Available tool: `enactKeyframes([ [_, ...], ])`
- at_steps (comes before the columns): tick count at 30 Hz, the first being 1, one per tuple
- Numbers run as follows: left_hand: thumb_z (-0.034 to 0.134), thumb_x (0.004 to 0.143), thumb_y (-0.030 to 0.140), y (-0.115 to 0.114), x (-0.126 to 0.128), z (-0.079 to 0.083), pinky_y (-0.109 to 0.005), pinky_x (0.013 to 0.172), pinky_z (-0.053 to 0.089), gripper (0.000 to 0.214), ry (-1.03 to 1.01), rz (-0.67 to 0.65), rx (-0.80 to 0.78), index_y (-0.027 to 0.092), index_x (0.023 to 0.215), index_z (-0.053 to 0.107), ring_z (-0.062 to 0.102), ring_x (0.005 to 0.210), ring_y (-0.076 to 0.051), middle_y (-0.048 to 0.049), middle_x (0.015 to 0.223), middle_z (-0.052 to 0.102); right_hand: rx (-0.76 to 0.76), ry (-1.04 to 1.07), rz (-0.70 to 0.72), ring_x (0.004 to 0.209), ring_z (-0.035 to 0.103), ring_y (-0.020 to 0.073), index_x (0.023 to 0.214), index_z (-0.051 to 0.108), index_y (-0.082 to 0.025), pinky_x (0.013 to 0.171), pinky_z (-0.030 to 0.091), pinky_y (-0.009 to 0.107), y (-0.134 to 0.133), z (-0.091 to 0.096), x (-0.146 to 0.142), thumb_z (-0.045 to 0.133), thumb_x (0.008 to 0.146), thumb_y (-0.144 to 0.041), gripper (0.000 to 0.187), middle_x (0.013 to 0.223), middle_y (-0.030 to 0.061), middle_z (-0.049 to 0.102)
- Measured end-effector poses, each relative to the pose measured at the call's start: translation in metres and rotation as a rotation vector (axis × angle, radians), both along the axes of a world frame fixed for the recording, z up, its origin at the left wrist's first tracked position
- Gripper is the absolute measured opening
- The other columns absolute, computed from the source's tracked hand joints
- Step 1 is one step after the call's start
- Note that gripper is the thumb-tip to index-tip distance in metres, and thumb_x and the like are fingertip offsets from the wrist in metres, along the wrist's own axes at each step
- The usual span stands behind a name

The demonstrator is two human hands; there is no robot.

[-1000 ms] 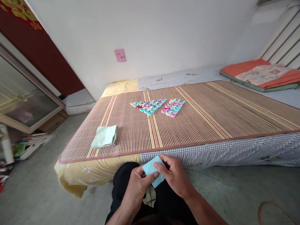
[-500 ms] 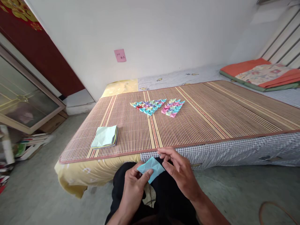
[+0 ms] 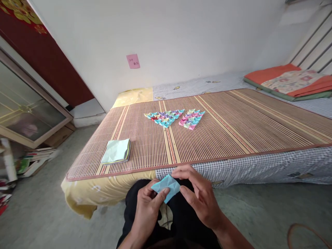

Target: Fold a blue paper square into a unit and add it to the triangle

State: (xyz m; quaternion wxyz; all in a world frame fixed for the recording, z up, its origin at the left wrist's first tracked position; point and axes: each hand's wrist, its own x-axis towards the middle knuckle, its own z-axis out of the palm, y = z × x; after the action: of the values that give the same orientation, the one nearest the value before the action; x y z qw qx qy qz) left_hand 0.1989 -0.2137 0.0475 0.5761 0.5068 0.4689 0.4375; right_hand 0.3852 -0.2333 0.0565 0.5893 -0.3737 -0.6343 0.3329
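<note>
A light blue paper square [image 3: 166, 185], partly folded, sits over my lap in front of the bed. My left hand [image 3: 147, 207] pinches its lower left edge between thumb and fingers. My right hand [image 3: 201, 197] touches its right side with thumb and fingertips, the fingers curved round it. On the striped bamboo mat [image 3: 220, 131] lie two triangular groups of small folded paper pieces, one mostly blue [image 3: 164, 117] and one mostly pink [image 3: 192, 119]. A stack of pale green paper sheets [image 3: 116, 151] rests near the mat's front left corner.
The bed has a yellow sheet [image 3: 103, 193] at its left end and checked fabric [image 3: 259, 166] along the front. A folded orange quilt [image 3: 290, 81] lies at the far right. A pink note [image 3: 133, 61] sticks on the wall. Books [image 3: 33, 157] clutter the floor at left.
The blue paper has risen slightly and been folded smaller. My right hand lifted off its face, spread, then closed in again on its right edge. My left hand keeps its pinch.
</note>
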Motion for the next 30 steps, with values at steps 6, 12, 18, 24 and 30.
enactKeyframes([
  [6, 0.084, 0.082, 0.042, -0.0015, 0.0013, 0.0023, -0.026, 0.065, 0.044, 0.029, 0.011, -0.001, 0.02, 0.015, 0.076, 0.074, 0.053, 0.067, -0.015, -0.0014, 0.072, 0.062, 0.009, 0.002, -0.011, 0.114, 0.065, 0.0245, 0.122, 0.068, -0.026, 0.098, 0.055, 0.04, 0.0006, 0.0003, -0.0024, 0.057, 0.1, -0.021, 0.025, 0.119, 0.0072, 0.066],
  [12, 0.083, 0.084, 0.04, -0.0001, 0.0015, -0.0005, -0.027, 0.069, 0.044, 0.025, -0.007, -0.01, 0.01, 0.016, 0.081, 0.075, 0.054, 0.071, -0.016, -0.0023, 0.077, 0.064, 0.012, -0.013, -0.054, 0.114, 0.064, 0.025, 0.125, 0.067, -0.026, 0.097, 0.056, 0.04, -0.0028, 0.0005, -0.0027, 0.059, 0.099, -0.02, 0.028, 0.12, 0.0079, 0.066],
  [18, 0.083, 0.083, 0.04, 0.0004, 0.0017, 0.0009, -0.026, 0.066, 0.041, 0.027, 0.007, -0.001, 0.019, 0.016, 0.075, 0.073, 0.05, 0.068, -0.016, -0.0011, 0.072, 0.059, 0.043, -0.029, -0.061, 0.117, 0.063, 0.0254, 0.125, 0.067, -0.027, 0.1, 0.055, 0.041, -0.0018, -0.0001, -0.0024, 0.058, 0.097, -0.018, 0.031, 0.123, 0.0074, 0.064],
  [24, 0.081, 0.086, 0.038, 0.0, 0.0008, 0.0016, -0.027, 0.07, 0.042, 0.023, -0.018, -0.028, 0.015, 0.016, 0.082, 0.076, 0.051, 0.073, -0.016, -0.0023, 0.077, 0.061, 0.056, -0.069, -0.06, 0.114, 0.065, 0.025, 0.124, 0.069, -0.027, 0.097, 0.056, 0.04, -0.0041, 0.0034, -0.0041, 0.061, 0.096, -0.018, 0.03, 0.121, 0.0073, 0.065],
  [30, 0.083, 0.084, 0.04, -0.0005, 0.0004, 0.001, -0.027, 0.069, 0.044, 0.025, -0.039, -0.021, -0.006, 0.015, 0.083, 0.077, 0.053, 0.073, -0.017, -0.0035, 0.078, 0.064, 0.095, -0.117, -0.077, 0.113, 0.065, 0.026, 0.124, 0.069, -0.028, 0.097, 0.057, 0.042, -0.0052, 0.0041, -0.0041, 0.061, 0.095, -0.018, 0.032, 0.12, 0.0079, 0.065],
])
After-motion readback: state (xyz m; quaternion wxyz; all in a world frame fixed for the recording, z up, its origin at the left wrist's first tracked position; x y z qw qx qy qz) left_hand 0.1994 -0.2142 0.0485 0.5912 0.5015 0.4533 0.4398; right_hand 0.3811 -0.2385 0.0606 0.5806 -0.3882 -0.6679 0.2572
